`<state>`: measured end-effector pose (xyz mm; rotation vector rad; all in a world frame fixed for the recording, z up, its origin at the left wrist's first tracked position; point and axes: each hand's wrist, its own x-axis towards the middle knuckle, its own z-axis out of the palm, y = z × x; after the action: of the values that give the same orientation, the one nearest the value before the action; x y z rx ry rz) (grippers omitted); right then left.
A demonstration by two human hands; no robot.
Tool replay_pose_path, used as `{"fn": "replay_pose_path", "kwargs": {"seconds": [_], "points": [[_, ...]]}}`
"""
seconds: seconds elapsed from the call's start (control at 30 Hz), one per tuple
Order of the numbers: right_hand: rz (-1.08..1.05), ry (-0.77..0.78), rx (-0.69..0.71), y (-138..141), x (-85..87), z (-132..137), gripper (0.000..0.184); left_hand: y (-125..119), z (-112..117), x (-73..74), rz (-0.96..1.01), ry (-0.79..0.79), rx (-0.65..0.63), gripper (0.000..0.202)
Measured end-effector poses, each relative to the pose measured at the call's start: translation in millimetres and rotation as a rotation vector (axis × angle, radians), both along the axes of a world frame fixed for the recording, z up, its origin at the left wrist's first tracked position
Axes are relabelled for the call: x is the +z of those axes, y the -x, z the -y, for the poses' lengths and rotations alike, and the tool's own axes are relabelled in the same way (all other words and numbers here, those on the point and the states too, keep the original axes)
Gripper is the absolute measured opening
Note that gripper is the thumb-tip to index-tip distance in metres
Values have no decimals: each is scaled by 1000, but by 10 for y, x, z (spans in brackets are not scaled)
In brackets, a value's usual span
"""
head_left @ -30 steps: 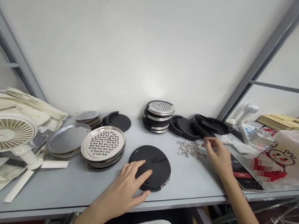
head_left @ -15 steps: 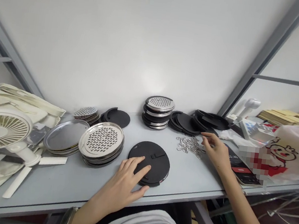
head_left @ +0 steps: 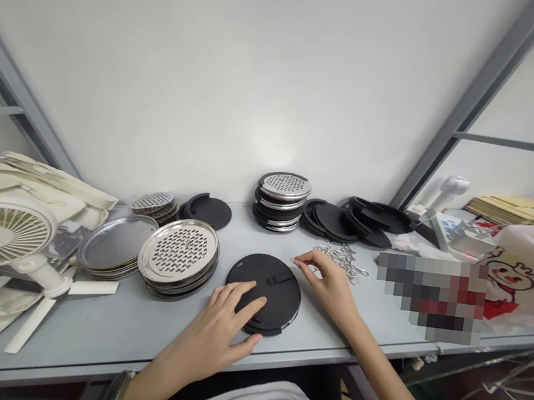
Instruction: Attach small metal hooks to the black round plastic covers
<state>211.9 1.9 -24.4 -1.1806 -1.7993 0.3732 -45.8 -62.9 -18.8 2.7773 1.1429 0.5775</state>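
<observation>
A round black plastic disc lies flat near the table's front edge, with a slotted tab on its upper face. My left hand rests on its left side, fingers spread over the top and the thumb stretched out by the near edge. Just past the disc's upper right, my right hand pinches a small metal wire clip between thumb and fingertips. Beyond that hand is a loose pile of similar wire clips, partly hidden by it.
Left of the disc stand stacks of grater plates and plain metal plates. A stack of black-rimmed graters is at the back, with black lids beside it. A white fan occupies the far left, a printed bag the right.
My right hand has moved left from the clip pile to the disc's upper right, now with a wire clip in its fingertips. The left hand stays on the disc.
</observation>
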Motion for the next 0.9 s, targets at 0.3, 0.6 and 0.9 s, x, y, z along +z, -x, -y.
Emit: {"fn": "replay_pose_path", "kwargs": {"seconds": [0.3, 0.6, 0.9], "points": [[16, 8, 116, 99, -10, 152, 10, -14, -4, 6, -8, -36, 3, 49], [-44, 99, 70, 19, -82, 192, 14, -6, -1, 8, -32, 2, 9, 48], [44, 129, 39, 28, -75, 174, 25, -15, 4, 25, -33, -4, 9, 49]]}}
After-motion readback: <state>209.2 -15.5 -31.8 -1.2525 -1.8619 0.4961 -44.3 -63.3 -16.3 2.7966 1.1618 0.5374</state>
